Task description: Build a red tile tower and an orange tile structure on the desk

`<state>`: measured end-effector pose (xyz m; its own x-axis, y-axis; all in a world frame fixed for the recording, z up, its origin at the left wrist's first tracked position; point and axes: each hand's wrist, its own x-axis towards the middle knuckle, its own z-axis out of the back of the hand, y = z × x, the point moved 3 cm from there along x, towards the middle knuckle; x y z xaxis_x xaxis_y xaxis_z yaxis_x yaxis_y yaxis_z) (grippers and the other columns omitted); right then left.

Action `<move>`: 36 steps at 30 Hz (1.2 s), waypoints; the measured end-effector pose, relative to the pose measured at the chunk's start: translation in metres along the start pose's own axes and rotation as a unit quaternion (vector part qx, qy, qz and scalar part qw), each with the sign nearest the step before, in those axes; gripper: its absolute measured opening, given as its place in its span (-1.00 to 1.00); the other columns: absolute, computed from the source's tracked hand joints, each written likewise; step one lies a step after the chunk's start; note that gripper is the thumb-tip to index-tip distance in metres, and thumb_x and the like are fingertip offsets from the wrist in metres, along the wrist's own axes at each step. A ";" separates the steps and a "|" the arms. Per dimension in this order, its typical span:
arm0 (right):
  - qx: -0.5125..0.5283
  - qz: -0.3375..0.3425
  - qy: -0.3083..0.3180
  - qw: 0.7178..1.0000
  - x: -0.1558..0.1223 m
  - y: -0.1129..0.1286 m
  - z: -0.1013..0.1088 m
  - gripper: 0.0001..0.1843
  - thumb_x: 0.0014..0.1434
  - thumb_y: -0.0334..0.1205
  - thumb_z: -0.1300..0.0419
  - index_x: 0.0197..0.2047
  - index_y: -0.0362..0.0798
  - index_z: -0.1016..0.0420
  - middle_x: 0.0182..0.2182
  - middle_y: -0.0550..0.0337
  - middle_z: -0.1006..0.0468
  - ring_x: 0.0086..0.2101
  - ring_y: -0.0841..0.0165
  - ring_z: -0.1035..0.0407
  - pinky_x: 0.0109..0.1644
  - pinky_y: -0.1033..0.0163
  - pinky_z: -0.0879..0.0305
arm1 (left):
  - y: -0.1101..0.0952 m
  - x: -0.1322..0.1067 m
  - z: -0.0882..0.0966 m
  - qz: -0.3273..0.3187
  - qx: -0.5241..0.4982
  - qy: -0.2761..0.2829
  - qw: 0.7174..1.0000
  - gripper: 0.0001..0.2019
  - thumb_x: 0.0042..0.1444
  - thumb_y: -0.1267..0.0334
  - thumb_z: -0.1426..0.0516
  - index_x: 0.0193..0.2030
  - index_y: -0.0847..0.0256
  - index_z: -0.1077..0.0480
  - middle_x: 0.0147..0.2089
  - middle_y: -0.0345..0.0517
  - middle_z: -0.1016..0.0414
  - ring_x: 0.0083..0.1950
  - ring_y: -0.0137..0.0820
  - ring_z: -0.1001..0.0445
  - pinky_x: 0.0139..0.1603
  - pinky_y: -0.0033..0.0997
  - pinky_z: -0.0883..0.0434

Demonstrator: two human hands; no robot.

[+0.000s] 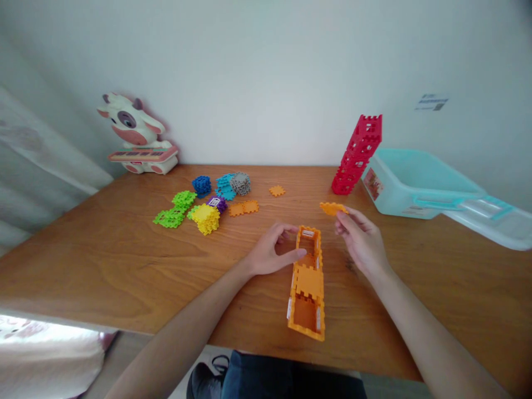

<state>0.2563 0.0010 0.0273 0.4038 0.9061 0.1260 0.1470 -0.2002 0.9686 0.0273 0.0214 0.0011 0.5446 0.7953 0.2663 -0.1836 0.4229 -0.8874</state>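
An orange column of interlocking square tiles [307,288] lies on the wooden table [103,260], its open far end pointing away from me. My left hand [272,252] grips that far end, thumb and fingers pressed on its left wall. My right hand [361,238] pinches a single loose orange tile [332,208] just right of and above the column's far end.
A red tile tower [357,155] leans at the back right beside a teal plastic bin [411,183] and its lid [494,219]. Loose tiles lie at the back: orange [244,208], yellow [205,218], green [174,209], blue [201,185], teal and grey. A cow toy keyboard [139,138] stands against the wall.
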 end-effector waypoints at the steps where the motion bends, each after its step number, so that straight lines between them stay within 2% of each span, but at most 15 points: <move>1: 0.011 -0.007 0.001 1.000 0.001 0.000 0.000 -0.70 -0.08 -0.05 -0.52 -0.25 0.09 -0.68 -0.45 0.28 -0.57 -0.43 0.41 -0.36 -0.36 0.27 -0.29 | -0.001 -0.001 -0.001 0.000 -0.007 0.010 1.000 -0.49 0.15 0.05 -0.34 0.16 0.17 -0.37 0.14 0.03 -0.49 0.06 -0.29 -0.47 0.11 -0.25 -0.43; 3: 0.026 -0.020 0.005 0.999 0.001 -0.002 0.001 -0.67 -0.11 -0.10 -0.52 -0.22 0.10 -0.68 -0.34 0.25 -0.62 -0.37 0.41 -0.40 -0.30 0.27 -0.33 | -0.002 -0.001 -0.002 0.011 -0.032 0.022 0.999 -0.46 0.13 0.09 -0.35 0.19 0.17 -0.35 0.16 0.03 -0.49 0.07 -0.29 -0.47 0.14 -0.23 -0.42; 6: 0.023 -0.019 0.009 1.000 0.002 -0.003 0.003 -0.62 -0.07 -0.10 -0.49 -0.12 0.11 -0.68 -0.36 0.27 -0.60 -0.40 0.42 -0.37 -0.29 0.26 -0.33 | 0.000 0.002 -0.001 0.042 -0.083 0.037 0.995 -0.51 0.17 0.18 -0.31 0.20 0.20 -0.32 0.15 0.05 -0.50 0.04 -0.32 -0.49 0.12 -0.25 -0.43; 11: -0.084 0.028 -0.002 0.996 0.000 -0.002 0.002 -0.54 0.03 0.02 -0.46 -0.02 0.04 -0.65 -0.30 0.16 -0.64 -0.36 0.34 -0.41 -0.26 0.18 -0.36 | 0.003 0.005 0.004 0.075 -0.133 0.041 0.987 -0.55 0.13 0.36 -0.23 0.18 0.23 -0.34 0.12 0.04 -0.52 0.01 -0.33 -0.51 0.09 -0.28 -0.44; 14: -0.142 0.063 -0.009 0.988 -0.002 0.000 0.001 -0.58 0.07 0.08 -0.42 -0.08 0.03 -0.68 -0.29 0.14 -0.66 -0.33 0.30 -0.44 -0.20 0.13 -0.40 | 0.004 0.006 0.006 0.071 -0.155 0.035 0.985 -0.54 0.09 0.41 -0.20 0.17 0.20 -0.37 0.14 0.02 -0.53 0.07 -0.31 -0.52 0.14 -0.24 -0.45; 18: -0.203 0.118 -0.008 0.972 -0.003 0.003 0.001 -0.62 0.09 0.14 -0.40 -0.21 0.01 -0.69 -0.32 0.12 -0.65 -0.34 0.27 -0.45 -0.22 0.12 -0.42 | 0.007 0.007 0.008 0.078 -0.183 0.052 0.979 -0.54 0.11 0.35 -0.26 0.18 0.15 -0.41 0.18 0.02 -0.55 0.15 -0.25 -0.53 0.23 -0.15 -0.45; 21: -0.204 0.107 0.021 0.973 -0.005 0.003 -0.001 -0.57 0.10 0.22 -0.37 -0.23 0.01 -0.65 -0.36 0.12 -0.64 -0.40 0.29 -0.47 -0.32 0.16 -0.44 | 0.010 0.008 0.012 0.111 -0.200 0.084 0.970 -0.60 0.15 0.18 -0.32 0.12 0.15 -0.48 0.18 0.04 -0.58 0.14 -0.23 -0.57 0.19 -0.16 -0.48; 25: -0.170 0.045 0.058 0.983 -0.008 -0.001 -0.005 -0.51 0.12 0.27 -0.35 -0.16 0.00 -0.58 -0.41 0.14 -0.64 -0.51 0.31 -0.48 -0.44 0.19 -0.44 | 0.006 0.009 0.026 0.140 -0.171 0.121 0.968 -0.63 0.21 0.01 -0.29 0.06 0.17 -0.53 0.06 0.03 -0.63 -0.03 -0.31 -0.62 0.00 -0.27 -0.53; 28: -0.161 0.041 0.069 0.984 -0.010 -0.003 -0.008 -0.48 0.06 0.27 -0.40 -0.15 0.01 -0.58 -0.36 0.11 -0.66 -0.44 0.26 -0.53 -0.36 0.14 -0.50 | -0.004 0.009 0.039 0.116 -0.128 0.115 0.978 -0.63 0.22 0.02 -0.29 0.06 0.17 -0.53 0.07 0.02 -0.62 -0.01 -0.33 -0.59 0.03 -0.31 -0.51; 30: -0.164 0.052 0.078 0.982 -0.009 -0.004 -0.008 -0.49 0.04 0.27 -0.41 -0.16 0.01 -0.60 -0.30 0.09 -0.67 -0.37 0.22 -0.55 -0.28 0.10 -0.52 | -0.010 0.009 0.045 0.110 -0.099 0.107 0.983 -0.63 0.20 0.03 -0.30 0.06 0.18 -0.52 0.04 0.02 -0.61 -0.03 -0.34 -0.58 0.01 -0.31 -0.50; 33: -0.191 0.102 0.073 0.974 -0.008 -0.001 -0.007 -0.57 0.08 0.21 -0.40 -0.19 0.02 -0.64 -0.23 0.08 -0.64 -0.25 0.21 -0.53 -0.19 0.11 -0.49 | -0.014 0.005 0.050 0.107 -0.048 0.117 0.986 -0.56 0.14 0.04 -0.34 0.11 0.18 -0.49 0.03 0.02 -0.59 -0.05 -0.32 -0.56 0.00 -0.28 -0.51; 36: -0.235 0.146 0.053 0.960 -0.007 0.003 -0.005 -0.67 0.14 0.12 -0.38 -0.21 0.04 -0.68 -0.29 0.13 -0.57 -0.27 0.25 -0.44 -0.22 0.15 -0.40 | -0.019 -0.001 0.052 0.075 -0.010 0.155 0.985 -0.28 -0.05 0.06 -0.46 0.26 0.09 -0.40 0.11 0.01 -0.55 0.04 -0.26 -0.54 0.10 -0.21 -0.50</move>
<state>0.2498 -0.0043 0.0304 0.2684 0.8750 0.4029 -0.3911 -0.2833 0.8757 -0.0122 0.0354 0.0377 0.7366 0.6763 0.0071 -0.2669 0.3003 -0.9158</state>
